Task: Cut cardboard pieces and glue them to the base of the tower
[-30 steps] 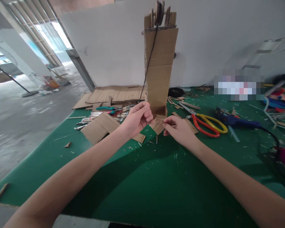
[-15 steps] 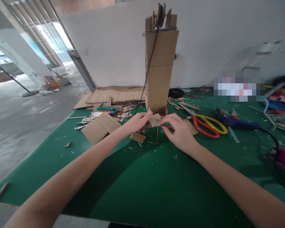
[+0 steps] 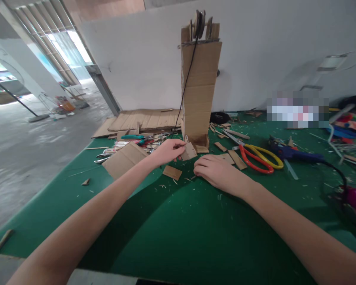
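My left hand (image 3: 169, 151) pinches a small cardboard piece (image 3: 189, 151) with a few marks or holes in it, in front of the tower's base. My right hand (image 3: 213, 171) is low over the table, fingers curled together round a thin stick (image 3: 193, 177), of which only one end shows. Between and below the hands lies a small cardboard rectangle (image 3: 172, 172). Behind them stands a tall cardboard tower (image 3: 199, 87) with a pulley wheel (image 3: 199, 23) at its top and a black cord (image 3: 187, 77) running down from it.
Scissors (image 3: 256, 158) with red and yellow handles lie on the right, beside a blue glue gun (image 3: 296, 153). On the left are a larger cardboard sheet (image 3: 125, 158), teal-handled pliers (image 3: 132, 137) and several tools. Scraps dot the green table (image 3: 178, 229).
My right hand has let go of the small cardboard piece and dropped toward the table onto the thin stick. My left hand keeps the piece, shifted slightly left.
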Demonstrator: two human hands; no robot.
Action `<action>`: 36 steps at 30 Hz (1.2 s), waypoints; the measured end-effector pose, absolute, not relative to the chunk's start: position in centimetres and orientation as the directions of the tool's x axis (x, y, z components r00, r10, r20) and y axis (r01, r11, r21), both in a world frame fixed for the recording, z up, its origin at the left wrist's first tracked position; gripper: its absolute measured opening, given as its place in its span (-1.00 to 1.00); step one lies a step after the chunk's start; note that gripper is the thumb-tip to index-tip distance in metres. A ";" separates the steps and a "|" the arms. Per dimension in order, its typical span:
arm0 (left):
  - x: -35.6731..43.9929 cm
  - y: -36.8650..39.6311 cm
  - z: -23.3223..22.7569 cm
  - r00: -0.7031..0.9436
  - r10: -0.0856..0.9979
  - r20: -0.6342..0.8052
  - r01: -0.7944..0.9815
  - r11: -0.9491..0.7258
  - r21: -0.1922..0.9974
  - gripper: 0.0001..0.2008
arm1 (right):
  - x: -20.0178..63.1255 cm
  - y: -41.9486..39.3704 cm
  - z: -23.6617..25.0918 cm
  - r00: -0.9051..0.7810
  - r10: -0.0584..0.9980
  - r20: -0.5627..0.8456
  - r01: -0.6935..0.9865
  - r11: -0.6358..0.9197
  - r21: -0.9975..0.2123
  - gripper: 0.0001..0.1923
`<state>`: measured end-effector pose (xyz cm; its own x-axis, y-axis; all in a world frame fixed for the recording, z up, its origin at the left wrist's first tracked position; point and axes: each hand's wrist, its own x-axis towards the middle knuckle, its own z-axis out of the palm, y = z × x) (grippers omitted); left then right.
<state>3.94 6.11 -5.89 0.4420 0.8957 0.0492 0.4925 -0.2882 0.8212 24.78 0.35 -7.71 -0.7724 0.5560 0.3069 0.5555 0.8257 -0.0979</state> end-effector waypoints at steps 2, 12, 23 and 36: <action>3.9 6.1 -6.0 0.450 0.892 0.046 0.490 -0.289 0.823 -0.86 | 24.8 0.3 -7.7 -0.763 0.580 0.285 0.557 0.814 -0.165 -0.75; 2.9 5.9 -6.0 0.649 0.761 -0.028 0.566 -0.458 0.686 -0.66 | 26.5 0.0 -7.1 -0.787 0.615 0.051 0.517 0.702 -0.490 -0.78; 3.9 4.7 -6.6 0.752 0.659 0.002 0.595 -0.681 0.426 -0.60 | 25.9 0.3 -5.7 -0.350 0.919 0.181 0.021 0.200 -0.979 -0.82; 5.1 3.9 -6.6 0.771 0.635 0.044 0.571 -0.721 0.393 -0.48 | 22.4 2.5 -7.1 -0.246 0.968 0.046 -0.488 -0.083 -0.869 -0.47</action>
